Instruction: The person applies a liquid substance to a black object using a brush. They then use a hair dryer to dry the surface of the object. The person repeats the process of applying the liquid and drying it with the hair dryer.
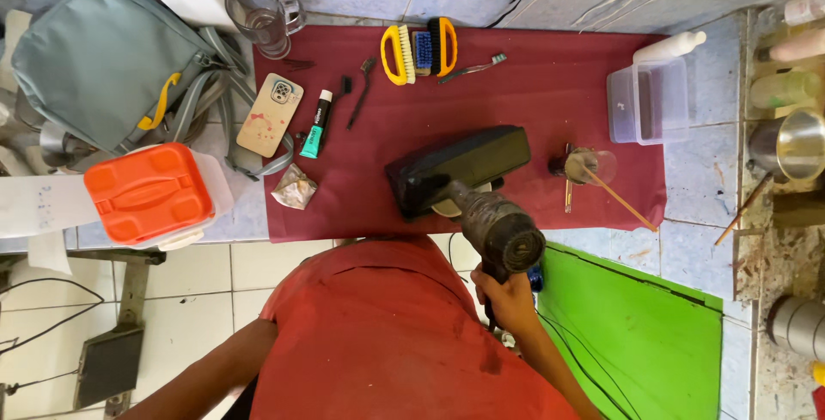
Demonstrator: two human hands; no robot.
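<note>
My right hand point(507, 298) is closed round the grip of the heat gun point(494, 227), nozzle aimed at the black shoe point(460, 167) lying on its side on the red mat point(533, 102) at the near edge of the bench point(687, 248). My left hand is out of view; the arm hangs low by my side, so I cannot tell what it holds. Nothing steadies the shoe, so I judge it could slide or roll off the edge. The nozzle sits very close: held in one spot it could scorch the shoe or the mat. The glass with sticks point(591, 167) stands just beside the shoe, and a swing of the gun could tip it. The cord point(567, 347) trails by my hip and could snag.
</note>
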